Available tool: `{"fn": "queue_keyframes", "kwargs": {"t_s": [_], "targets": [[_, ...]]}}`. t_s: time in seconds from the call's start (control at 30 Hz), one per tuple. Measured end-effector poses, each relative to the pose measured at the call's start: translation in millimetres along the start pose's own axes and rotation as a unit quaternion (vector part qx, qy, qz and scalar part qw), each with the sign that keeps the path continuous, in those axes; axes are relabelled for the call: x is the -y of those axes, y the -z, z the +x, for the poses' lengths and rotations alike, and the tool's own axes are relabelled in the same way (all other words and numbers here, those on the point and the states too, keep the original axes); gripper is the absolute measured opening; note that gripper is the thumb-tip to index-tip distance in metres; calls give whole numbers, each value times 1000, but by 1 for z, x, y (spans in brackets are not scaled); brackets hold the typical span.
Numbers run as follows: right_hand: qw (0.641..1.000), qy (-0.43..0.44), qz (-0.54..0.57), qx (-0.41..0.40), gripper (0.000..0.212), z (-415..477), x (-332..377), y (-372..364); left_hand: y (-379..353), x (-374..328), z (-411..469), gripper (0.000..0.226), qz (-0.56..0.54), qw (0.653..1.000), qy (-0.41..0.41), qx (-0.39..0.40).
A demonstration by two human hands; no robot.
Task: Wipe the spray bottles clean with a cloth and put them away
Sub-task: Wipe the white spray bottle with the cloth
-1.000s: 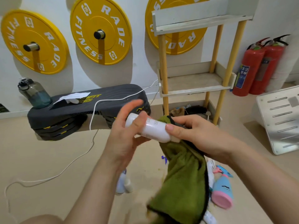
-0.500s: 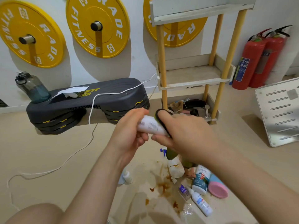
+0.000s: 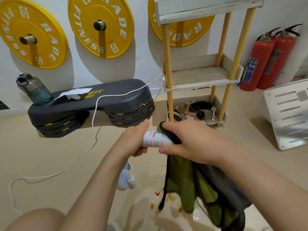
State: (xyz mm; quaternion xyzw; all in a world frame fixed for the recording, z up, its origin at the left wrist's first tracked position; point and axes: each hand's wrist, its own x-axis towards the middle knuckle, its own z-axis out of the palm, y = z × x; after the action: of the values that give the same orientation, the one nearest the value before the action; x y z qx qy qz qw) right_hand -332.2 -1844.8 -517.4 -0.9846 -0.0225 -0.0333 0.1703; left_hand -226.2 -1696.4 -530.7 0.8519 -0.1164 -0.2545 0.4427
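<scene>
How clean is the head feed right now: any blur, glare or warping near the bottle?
Head view: the white cylindrical spray bottle is clear, its label print unreadable; head view: the hanging end of the green black-edged cloth smears with blur; head view: wide-angle warping bows the wooden shelf posts; head view: even light, soft shadows beside the yellow weight plates, no glare.

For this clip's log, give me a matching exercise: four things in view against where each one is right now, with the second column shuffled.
1 white bottle
2 green cloth
3 water jug
4 fire extinguishers

A on the black step platform
B on the floor right of the shelf
C gripped by the left hand
D hanging from the right hand

Pairs: 1-C, 2-D, 3-A, 4-B.
</scene>
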Motion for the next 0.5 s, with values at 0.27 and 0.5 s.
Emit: {"fn": "queue_keyframes", "kwargs": {"t_s": [0.27, 0.5], "targets": [[909, -131, 384, -97, 30, 3, -32, 2, 1, 7, 0, 26, -136, 969, -205, 37], [925, -73, 97, -361, 31, 11, -23, -42, -51, 5, -5, 38, -375, 921, 92, -40]]}}
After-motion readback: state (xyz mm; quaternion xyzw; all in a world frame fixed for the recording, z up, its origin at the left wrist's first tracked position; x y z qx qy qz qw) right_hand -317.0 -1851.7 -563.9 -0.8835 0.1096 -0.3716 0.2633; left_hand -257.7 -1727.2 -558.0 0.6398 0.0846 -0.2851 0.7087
